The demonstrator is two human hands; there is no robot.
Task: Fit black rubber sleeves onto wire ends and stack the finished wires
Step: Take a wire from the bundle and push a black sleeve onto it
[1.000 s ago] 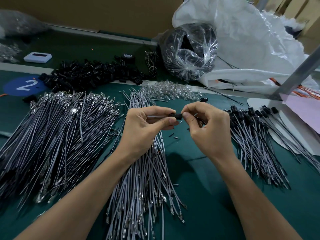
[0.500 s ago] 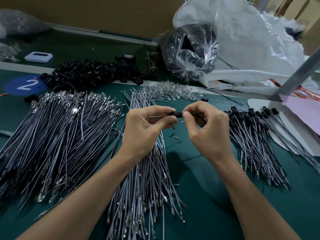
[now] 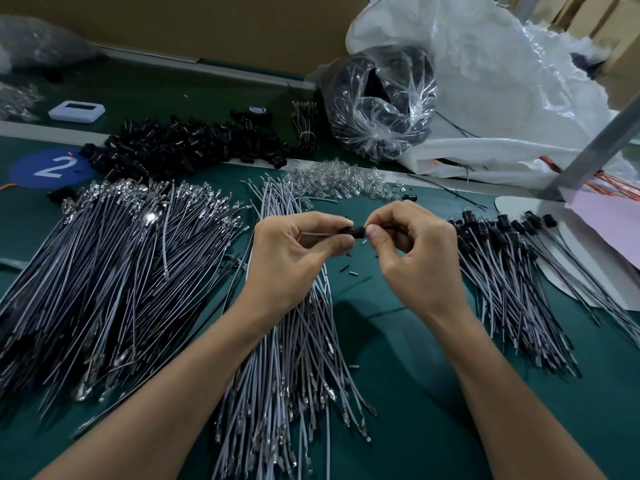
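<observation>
My left hand (image 3: pixel 298 261) pinches the grey wire (image 3: pixel 317 233) close to its end so it stays stiff, my right hand (image 3: pixel 415 254) pinches the black sleeve (image 3: pixel 356 232) against it above the bench (image 3: pixel 398 341); finished wires (image 3: pixel 502 278) lie rightward, handy for stacking

Black sleeve (image 3: pixel 356 231) mostly behind fingers (image 3: pixel 342 241).

Dim, even overhead light; soft shadows, wide-angle edge warp.
</observation>
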